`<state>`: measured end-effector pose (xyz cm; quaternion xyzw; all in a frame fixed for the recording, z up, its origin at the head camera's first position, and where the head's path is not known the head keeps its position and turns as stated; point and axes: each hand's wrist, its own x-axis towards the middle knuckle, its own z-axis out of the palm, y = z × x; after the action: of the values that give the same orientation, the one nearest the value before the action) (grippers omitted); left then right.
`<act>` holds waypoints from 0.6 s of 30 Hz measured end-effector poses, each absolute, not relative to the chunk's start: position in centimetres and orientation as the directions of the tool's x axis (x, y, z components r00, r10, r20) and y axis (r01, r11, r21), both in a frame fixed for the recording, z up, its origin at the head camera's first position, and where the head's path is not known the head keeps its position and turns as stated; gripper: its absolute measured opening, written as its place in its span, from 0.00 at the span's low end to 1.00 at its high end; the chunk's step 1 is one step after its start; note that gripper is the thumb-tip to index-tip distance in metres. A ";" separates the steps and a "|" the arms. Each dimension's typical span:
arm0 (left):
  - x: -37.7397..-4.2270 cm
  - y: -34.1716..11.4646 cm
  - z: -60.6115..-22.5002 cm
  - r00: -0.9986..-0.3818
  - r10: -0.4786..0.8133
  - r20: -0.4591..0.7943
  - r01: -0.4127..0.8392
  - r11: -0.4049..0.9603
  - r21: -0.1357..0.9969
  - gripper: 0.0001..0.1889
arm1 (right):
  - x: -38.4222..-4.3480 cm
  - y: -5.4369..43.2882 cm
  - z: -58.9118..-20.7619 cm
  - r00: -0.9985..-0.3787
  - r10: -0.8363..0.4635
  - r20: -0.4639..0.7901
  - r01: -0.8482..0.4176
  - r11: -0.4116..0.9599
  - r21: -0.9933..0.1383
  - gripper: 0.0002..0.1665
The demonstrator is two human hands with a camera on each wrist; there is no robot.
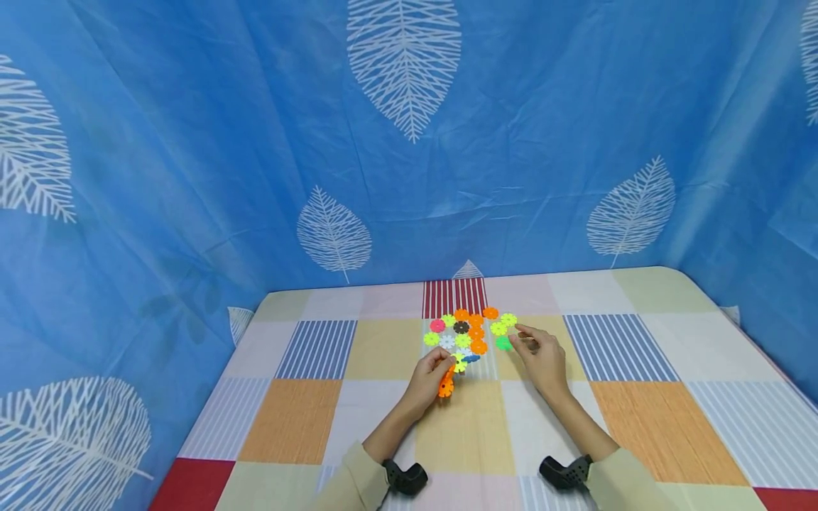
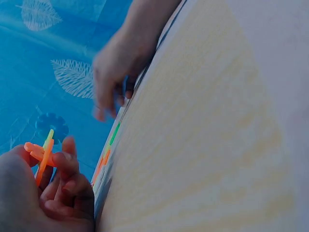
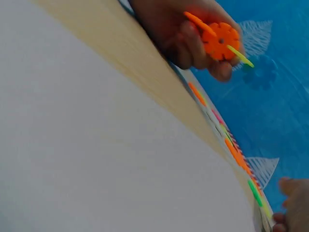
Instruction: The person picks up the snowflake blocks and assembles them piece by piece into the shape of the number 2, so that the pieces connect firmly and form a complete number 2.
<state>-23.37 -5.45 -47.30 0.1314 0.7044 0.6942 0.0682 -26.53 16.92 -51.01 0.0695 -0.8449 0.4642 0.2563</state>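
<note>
My left hand (image 1: 427,380) pinches a small joined piece of notched, flower-shaped plastic discs. In the right wrist view an orange disc (image 3: 221,41) faces the camera, with another orange one and a yellow one (image 3: 240,56) set edgewise into it. A blue disc (image 2: 51,128) belongs to the same piece in the left wrist view. My right hand (image 1: 543,362) hovers by the right side of the loose discs, fingers loosely bent, and nothing shows in its grasp. Nearest to it lie a green disc (image 1: 503,343) and yellow-green discs (image 1: 498,328).
Several loose discs lie in a cluster beyond the hands, among them a pink (image 1: 437,325), a black (image 1: 461,327) and an orange one (image 1: 478,346). A patchwork-patterned cloth (image 1: 377,348) covers the table. Blue leaf-printed curtain (image 1: 511,142) hangs behind and at both sides.
</note>
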 end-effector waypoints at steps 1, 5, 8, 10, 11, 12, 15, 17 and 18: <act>-23.4 -5.5 -47.4 -0.953 0.290 0.081 0.081 -0.012 0.997 0.09 | -26.8 17.1 -51.1 -0.878 0.121 0.463 -0.306 0.601 -0.738 0.21; -23.5 -5.6 -47.6 -0.942 0.330 0.065 0.046 -0.065 0.997 0.06 | -27.3 17.3 -51.5 -0.917 0.060 0.394 -0.234 0.718 -0.656 0.25; -23.5 -5.5 -47.7 -0.938 0.340 0.061 0.042 -0.064 0.997 0.07 | -27.4 17.2 -51.6 -0.917 0.048 0.396 -0.228 0.752 -0.619 0.21; -23.4 -5.4 -47.8 -0.938 0.344 0.053 0.035 -0.059 0.998 0.08 | -27.3 17.2 -51.6 -0.916 0.046 0.399 -0.238 0.738 -0.631 0.18; -23.4 -5.4 -47.8 -0.937 0.345 0.052 0.034 -0.057 0.998 0.09 | -27.2 17.1 -51.6 -0.916 0.047 0.398 -0.243 0.724 -0.645 0.17; -23.4 -5.3 -47.8 -0.937 0.344 0.052 0.035 -0.056 0.998 0.09 | -27.0 17.0 -51.6 -0.917 0.043 0.396 -0.253 0.704 -0.663 0.16; -23.4 -5.3 -47.8 -0.936 0.345 0.067 0.052 -0.051 0.997 0.10 | -26.4 16.6 -51.4 -0.931 0.025 0.364 -0.288 0.563 -0.775 0.14; -23.4 -5.4 -47.8 -0.937 0.342 0.074 0.058 -0.057 0.997 0.10 | -25.8 16.3 -51.3 -0.948 0.002 0.320 -0.295 0.380 -0.877 0.16; -23.4 -5.4 -47.8 -0.938 0.340 0.075 0.057 -0.063 0.996 0.10 | -25.4 16.1 -51.2 -0.956 -0.018 0.294 -0.288 0.269 -0.919 0.17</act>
<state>-23.41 -5.37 -47.78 0.1462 0.6773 0.7142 0.0991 -25.45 16.05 -51.19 0.0968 -0.7886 0.5966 0.1131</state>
